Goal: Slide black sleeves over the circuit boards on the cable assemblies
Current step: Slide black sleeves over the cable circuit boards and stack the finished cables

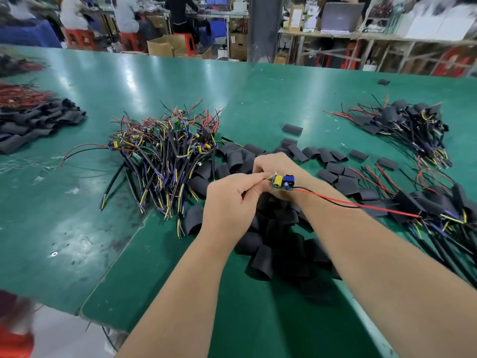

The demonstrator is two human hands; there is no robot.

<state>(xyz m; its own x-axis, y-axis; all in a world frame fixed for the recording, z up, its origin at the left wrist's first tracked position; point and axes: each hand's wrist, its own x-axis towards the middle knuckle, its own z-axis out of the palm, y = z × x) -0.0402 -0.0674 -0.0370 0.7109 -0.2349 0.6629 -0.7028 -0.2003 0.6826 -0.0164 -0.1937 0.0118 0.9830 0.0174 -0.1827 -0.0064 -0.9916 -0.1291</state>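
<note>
- A person's two bare hands met above a green surface (180,81), directly over a loose heap of black sleeves (265,254).
- The left hand (232,202) had its fingers curled, with thumb and forefinger pinching the left end of a small circuit board (282,182), where yellow wires joined it.
- The right hand (273,161) was curled too, and its fingers met the left hand's at that same end. It seemed to pinch the board or its wires there, though the exact hold was partly hidden.
- The board was bare and held in the air just over the right wrist, with yellow and blue components facing up.
- Red and black leads (348,204) trailed from the board's right end across the right forearm.
- No sleeve was on the board, and none showed in either hand, so this piece looked barely begun.
- To do the step well, one hand should probably keep its pinch on the cable end while the other lifts a single sleeve from the heap.
- Squeezing the flat sleeve at its edges should open its mouth.
- The loose leads likely go through first, then the sleeve eases over the raised components without snagging until the whole board is covered.
- A tangled pile of unsleeved assemblies (167,151) lay to the left, and sleeved assemblies (402,125) lay well apart to the right.
</note>
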